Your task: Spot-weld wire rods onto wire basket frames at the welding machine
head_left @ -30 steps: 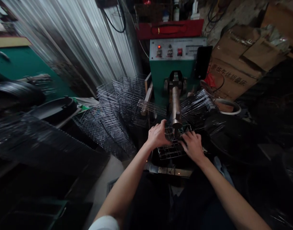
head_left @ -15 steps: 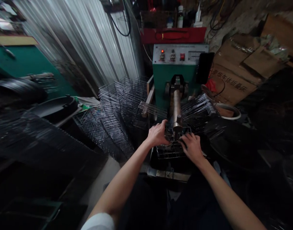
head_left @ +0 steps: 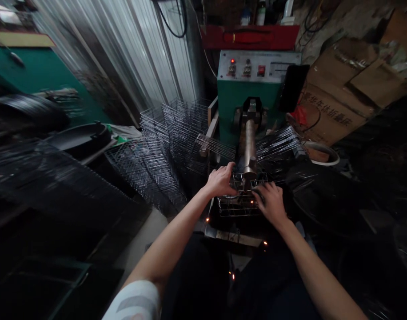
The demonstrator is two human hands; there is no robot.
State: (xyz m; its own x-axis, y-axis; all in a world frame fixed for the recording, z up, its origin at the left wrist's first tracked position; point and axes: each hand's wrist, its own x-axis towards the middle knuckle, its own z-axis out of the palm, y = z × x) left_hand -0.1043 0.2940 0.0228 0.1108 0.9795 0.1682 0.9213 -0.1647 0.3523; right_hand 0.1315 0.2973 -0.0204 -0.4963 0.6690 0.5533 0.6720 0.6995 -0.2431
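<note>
A wire grid (head_left: 238, 210) lies beneath the metal electrode arm (head_left: 250, 155) of a green spot welder (head_left: 228, 104). My left hand (head_left: 221, 181) grips the grid at its left side, its thumb and fingers on either side of the wires. On the other side, my right hand (head_left: 270, 202) has its fingers curled onto the grid, just right of the electrode tip. Both hands are close to the tip without visibly touching it. Orange sparks (head_left: 233, 276) fly below the grid, toward my lap. Dim light hides the fingertips and part of the grid.
Stacked wire racks (head_left: 160, 146) stand to the left. Bundled loose wires (head_left: 278, 142) lie right of the electrode arm. A phone (head_left: 293, 88) leans on the welder's front. A cardboard box (head_left: 333, 111) and a white-rimmed bucket (head_left: 337, 161) sit at the right.
Sparks have appeared around and below the grid. The view has shifted slightly, and both hands keep nearly the same place on the grid.
</note>
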